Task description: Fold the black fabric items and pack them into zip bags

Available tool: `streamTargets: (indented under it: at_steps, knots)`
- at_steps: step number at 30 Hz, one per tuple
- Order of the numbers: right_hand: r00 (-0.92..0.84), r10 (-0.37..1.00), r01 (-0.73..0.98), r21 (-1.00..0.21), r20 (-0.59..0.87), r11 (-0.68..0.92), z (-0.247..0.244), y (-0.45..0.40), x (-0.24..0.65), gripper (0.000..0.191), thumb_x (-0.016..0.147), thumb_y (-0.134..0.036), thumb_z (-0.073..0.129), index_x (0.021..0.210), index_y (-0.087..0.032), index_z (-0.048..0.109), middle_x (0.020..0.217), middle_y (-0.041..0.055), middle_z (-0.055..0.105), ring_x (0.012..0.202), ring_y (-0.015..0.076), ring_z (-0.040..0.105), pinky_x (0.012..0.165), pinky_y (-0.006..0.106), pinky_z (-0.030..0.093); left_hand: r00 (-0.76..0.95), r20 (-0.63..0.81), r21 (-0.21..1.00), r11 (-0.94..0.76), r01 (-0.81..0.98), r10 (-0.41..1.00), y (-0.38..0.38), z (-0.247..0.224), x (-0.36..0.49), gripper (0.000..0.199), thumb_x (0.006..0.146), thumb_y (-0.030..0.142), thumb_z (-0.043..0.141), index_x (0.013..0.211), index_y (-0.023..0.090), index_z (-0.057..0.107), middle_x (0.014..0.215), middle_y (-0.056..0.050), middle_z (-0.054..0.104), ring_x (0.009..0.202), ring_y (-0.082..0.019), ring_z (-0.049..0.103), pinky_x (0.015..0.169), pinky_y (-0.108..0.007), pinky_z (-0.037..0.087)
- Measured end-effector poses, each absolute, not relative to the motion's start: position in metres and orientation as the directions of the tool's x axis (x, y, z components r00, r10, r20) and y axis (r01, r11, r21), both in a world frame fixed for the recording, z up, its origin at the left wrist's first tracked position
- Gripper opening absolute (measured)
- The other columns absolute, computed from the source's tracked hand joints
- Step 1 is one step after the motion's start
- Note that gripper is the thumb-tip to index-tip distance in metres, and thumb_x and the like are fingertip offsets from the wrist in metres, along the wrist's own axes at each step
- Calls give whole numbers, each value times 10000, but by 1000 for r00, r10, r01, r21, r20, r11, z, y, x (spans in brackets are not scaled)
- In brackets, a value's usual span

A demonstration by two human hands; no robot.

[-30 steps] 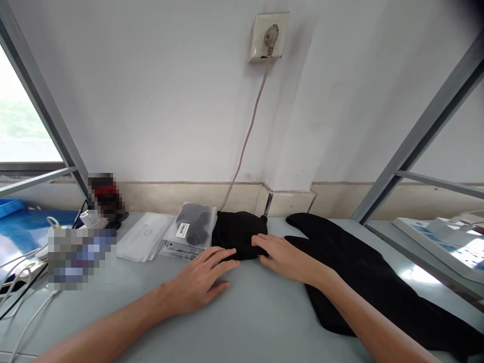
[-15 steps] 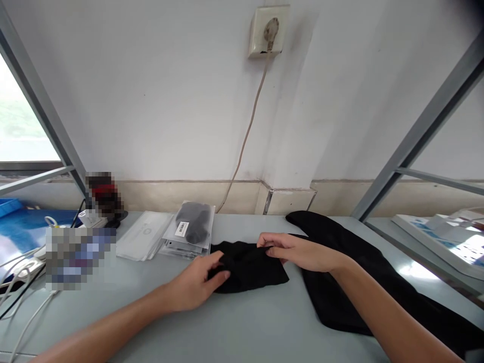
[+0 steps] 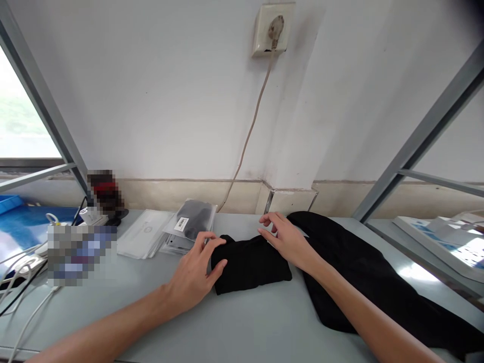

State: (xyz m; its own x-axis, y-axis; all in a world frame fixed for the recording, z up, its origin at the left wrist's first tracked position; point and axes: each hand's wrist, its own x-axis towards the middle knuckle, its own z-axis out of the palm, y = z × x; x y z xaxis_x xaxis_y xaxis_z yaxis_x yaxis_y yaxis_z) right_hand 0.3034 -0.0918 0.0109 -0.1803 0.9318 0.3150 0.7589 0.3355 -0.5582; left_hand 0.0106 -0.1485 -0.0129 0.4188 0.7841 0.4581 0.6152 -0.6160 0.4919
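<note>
A folded piece of black cloth (image 3: 251, 264) lies flat on the grey table, roughly rectangular, with an uneven upper edge. My left hand (image 3: 194, 264) is at its left end, thumb and fingers spread apart and curved around that edge, nothing gripped between them. Over the cloth's upper right corner hovers my right hand (image 3: 286, 239), its thumb and fingers apart with nothing in them. Whether the fingertips of either hand touch the cloth is hard to tell. Behind my right forearm spreads a larger black cloth (image 3: 348, 257), which runs to the right edge of the table.
Left of the cloth are a stack of clear bags with dark contents and a barcode label (image 3: 194, 219) and a pile of flat empty-looking bags (image 3: 145, 234). White cables (image 3: 28, 322) and a white adapter (image 3: 91, 217) lie at the left. A cord (image 3: 251, 126) runs down the wall.
The bunched cloth is now flattened into a neater rectangle. Both hands have let go of it; my right hand has risen slightly and my left fingers have spread.
</note>
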Motion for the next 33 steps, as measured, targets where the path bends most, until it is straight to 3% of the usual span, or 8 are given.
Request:
streamTargets:
  at_steps: [4, 9, 13, 16, 20, 24, 28, 33]
  knots:
    - [-393, 902, 638, -655, 176, 406, 29, -109, 294, 297, 1033, -506, 463, 1025, -256, 623, 828, 14, 681, 717, 190, 592, 666, 306, 475, 650, 441, 276, -782, 558, 619, -145, -14, 9, 241, 1074, 283, 486, 1273, 244, 617, 1356, -86, 612, 1093, -227, 633, 940, -388, 560]
    - [-509, 859, 704, -599, -51, 381, 22, -107, 298, 290, 1011, -517, 530, 1049, -251, 639, 782, -7, 669, 707, 193, 602, 656, 301, 445, 703, 337, 245, -779, 577, 626, -142, -18, 8, 255, 1070, 291, 528, 1286, 204, 632, 1262, -75, 699, 1116, -254, 635, 1001, -436, 529]
    - [-492, 870, 766, -456, 39, 454, 3, -93, 311, 277, 1012, -493, 546, 1097, -238, 612, 940, 40, 671, 902, 244, 626, 798, 352, 475, 716, 386, 226, -812, 538, 582, -143, -15, 6, 303, 1078, 320, 511, 1347, 213, 601, 1358, -96, 650, 1200, -256, 611, 1047, -436, 504]
    - [-439, 875, 847, -230, 206, 479, -4, -90, 312, 244, 1027, -449, 526, 1086, -223, 598, 1096, 105, 661, 1015, 294, 616, 877, 410, 461, 769, 375, 208, -855, 474, 518, -146, -10, 5, 375, 1065, 388, 538, 1407, 240, 573, 1438, -98, 618, 1214, -270, 589, 1057, -448, 492]
    - [-306, 914, 940, -64, 267, 334, -3, -93, 304, 229, 1059, -399, 440, 993, -213, 558, 905, 102, 677, 792, 284, 631, 731, 380, 432, 791, 331, 202, -857, 473, 515, -149, -10, 7, 415, 1040, 408, 579, 1416, 233, 569, 1413, -87, 649, 1193, -295, 572, 1049, -480, 484]
    - [-299, 937, 916, -222, 180, 335, 6, -96, 298, 336, 1086, -456, 362, 903, -245, 549, 680, 14, 608, 667, 243, 588, 641, 335, 381, 751, 372, 172, -836, 521, 545, -148, -13, 9, 385, 1052, 372, 550, 1410, 230, 564, 1410, -103, 631, 1176, -290, 571, 1038, -485, 491]
    - [-506, 842, 747, -393, 187, 536, 13, -99, 298, 354, 1073, -504, 406, 970, -250, 629, 942, 45, 681, 917, 245, 625, 828, 365, 465, 743, 390, 128, -831, 541, 544, -147, -13, 9, 362, 1055, 358, 538, 1385, 214, 571, 1387, -118, 616, 1163, -294, 572, 1033, -492, 496]
    - [-506, 857, 780, -370, 100, 504, 11, -100, 302, 391, 1072, -494, 392, 1053, -236, 685, 1068, 85, 669, 1038, 286, 628, 914, 422, 473, 740, 382, 138, -826, 547, 554, -147, -12, 9, 355, 1064, 326, 518, 1396, 205, 548, 1329, -123, 600, 1093, -268, 582, 986, -445, 499]
